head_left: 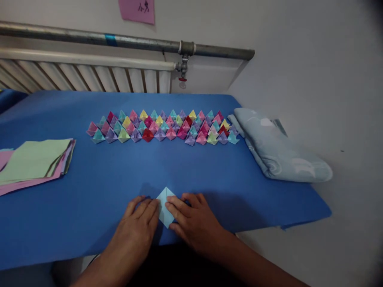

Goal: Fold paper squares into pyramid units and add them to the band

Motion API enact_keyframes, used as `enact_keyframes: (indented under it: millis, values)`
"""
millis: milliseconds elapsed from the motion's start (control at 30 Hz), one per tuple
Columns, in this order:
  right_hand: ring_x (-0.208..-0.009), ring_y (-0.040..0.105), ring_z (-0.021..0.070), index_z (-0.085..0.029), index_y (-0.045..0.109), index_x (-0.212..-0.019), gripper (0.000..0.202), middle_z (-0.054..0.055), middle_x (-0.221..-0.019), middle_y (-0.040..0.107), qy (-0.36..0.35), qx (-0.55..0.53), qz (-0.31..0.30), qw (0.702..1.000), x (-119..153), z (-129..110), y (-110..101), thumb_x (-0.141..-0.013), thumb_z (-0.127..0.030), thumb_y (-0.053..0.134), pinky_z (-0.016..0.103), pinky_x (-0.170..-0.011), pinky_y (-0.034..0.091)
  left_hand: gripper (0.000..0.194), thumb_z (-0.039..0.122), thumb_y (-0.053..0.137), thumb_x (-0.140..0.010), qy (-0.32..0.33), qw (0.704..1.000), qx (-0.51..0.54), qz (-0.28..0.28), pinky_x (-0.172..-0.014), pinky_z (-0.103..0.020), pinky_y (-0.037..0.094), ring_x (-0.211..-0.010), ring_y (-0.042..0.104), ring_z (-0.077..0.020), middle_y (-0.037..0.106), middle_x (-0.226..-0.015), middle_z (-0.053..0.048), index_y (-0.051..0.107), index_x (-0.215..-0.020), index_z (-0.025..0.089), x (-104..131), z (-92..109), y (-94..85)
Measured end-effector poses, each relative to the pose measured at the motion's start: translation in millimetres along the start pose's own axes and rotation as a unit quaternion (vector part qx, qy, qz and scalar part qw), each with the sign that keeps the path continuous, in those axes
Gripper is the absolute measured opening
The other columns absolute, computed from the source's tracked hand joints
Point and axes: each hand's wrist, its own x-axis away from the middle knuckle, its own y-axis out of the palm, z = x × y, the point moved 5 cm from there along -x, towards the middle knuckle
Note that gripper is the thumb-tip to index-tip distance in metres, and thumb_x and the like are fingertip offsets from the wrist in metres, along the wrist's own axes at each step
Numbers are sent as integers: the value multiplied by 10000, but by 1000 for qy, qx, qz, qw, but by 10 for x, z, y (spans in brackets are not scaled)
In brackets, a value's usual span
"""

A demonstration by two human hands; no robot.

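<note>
A small light blue paper (166, 215), folded to a diamond with a crease down its upper middle, lies flat on the blue table cover (119, 171) near the front edge. My left hand (136, 225) rests at its left corner, fingertips on the paper's edge. From the right, my right hand (194, 219) presses on the paper with its fingers, the thumb near the lower right side. Beyond them, several rows of small folded paper boats (160, 134) in many colours stand close together.
Stacked coloured paper sheets (38, 159) lie at the left. A folded grey-blue cloth (278, 151) lies along the right edge against the wall. Behind the table are a white radiator (119, 77) and a metal pipe (143, 42) with a valve.
</note>
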Motion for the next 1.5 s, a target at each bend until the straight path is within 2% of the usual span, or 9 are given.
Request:
enact_keyframes:
  millis: [133, 367, 700, 800, 900, 967, 1167, 1333, 1500]
  values:
    - [-1037, 508, 271, -210, 560, -1284, 409, 60, -1332, 578, 2, -6, 4, 1000, -19, 16, 12, -940, -429, 544, 451, -820, 422, 235, 104, 416, -887, 0, 993, 63, -101, -778, -383, 409, -682, 554, -198, 612, -716, -20, 621, -820, 198, -361, -191, 28]
    - [-1100, 521, 252, -215, 598, -1198, 292, 97, -1306, 565, 24, -116, 81, 990, 70, 111, -106, -940, -343, 551, 432, -909, 448, 339, 0, 539, -675, 5, 954, 175, -245, -781, -342, 404, -849, 580, -216, 668, -902, -9, 657, -892, 232, -877, -406, 162]
    - [-1129, 577, 231, -234, 621, -1114, 219, 103, -1234, 596, 153, -324, 233, 904, 297, 439, -198, -924, -264, 518, 402, -919, 502, 71, 139, 619, -608, -100, 898, 286, -318, -580, -244, 357, -623, 512, -143, 558, -657, 32, 598, -642, 198, -806, -612, 192]
    - [-901, 648, 204, -239, 645, -1043, 195, 67, -1023, 674, 236, -428, 237, 840, 289, 520, -155, -895, -320, 548, 356, -790, 544, 132, 308, 567, -762, -178, 861, 372, -299, -538, -221, 365, -580, 501, -121, 534, -635, 36, 564, -705, 189, -580, -675, 101]
    - [-779, 655, 189, -232, 661, -990, 206, 49, -931, 699, 296, -549, 179, 761, 183, 484, -75, -837, -363, 616, 334, -725, 547, 281, 407, 689, -704, -368, 700, 586, -178, -541, -220, 353, -545, 460, -100, 512, -585, 48, 527, -662, 180, -310, -668, 82]
    - [-820, 664, 204, -225, 668, -1002, 249, 57, -961, 711, 278, -610, 134, 730, 45, 366, -74, -786, -350, 664, 346, -753, 540, 300, 396, 729, -690, -413, 640, 640, -104, -587, -228, 374, -570, 476, -99, 549, -598, 36, 534, -640, 174, -195, -577, 99]
    - [-890, 660, 217, -207, 671, -945, 215, 33, -924, 719, 242, -692, 88, 674, -285, 62, -121, -776, -334, 630, 363, -842, 507, 292, 410, 763, -685, -442, 563, 698, -7, -654, -245, 402, -622, 527, -114, 611, -610, 13, 603, -659, 168, -81, -302, 230]
    - [-821, 629, 194, -205, 674, -851, 154, -2, -818, 681, 263, -617, 99, 735, -281, 110, -89, -805, -321, 584, 310, -765, 501, 277, 415, 752, -688, -414, 606, 679, -28, -669, -246, 418, -687, 545, -126, 634, -720, 11, 660, -800, 179, -94, -341, 153]
    - [-640, 537, 137, -200, 584, -657, 202, -29, -657, 577, 201, -415, 117, 880, -251, 181, -156, -850, -248, 551, 248, -600, 420, 164, 366, 633, -793, -332, 756, 561, -65, -624, -248, 434, -662, 568, -136, 637, -716, 21, 659, -805, 204, -226, -505, -87]
